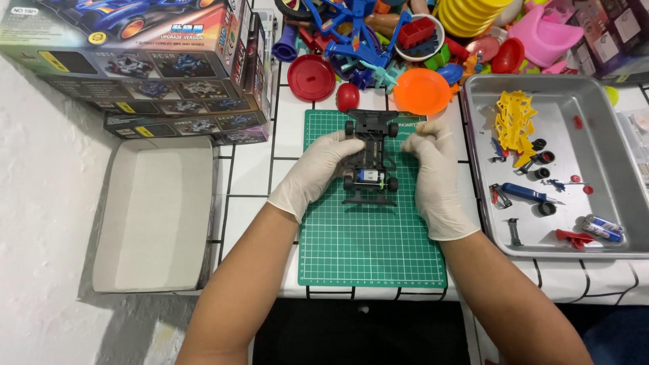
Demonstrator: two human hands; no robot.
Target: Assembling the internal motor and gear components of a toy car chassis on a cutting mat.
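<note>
Head view: a black toy car chassis (370,157) lies on a green cutting mat (370,250) on the white tiled table (250,169). The gloved left hand (323,167) grips its left side with curled fingers; the gloved right hand (434,169) has fingertips pinched just beside its front right wheel. A metal tray (608,94) of small parts sits to the right.

- Head view: looks steeply down from above the green cutting mat (370,250), at close range.
- Mat sits centre frame; metal tray (487,223) right of it, open box (154,213) left.
</note>
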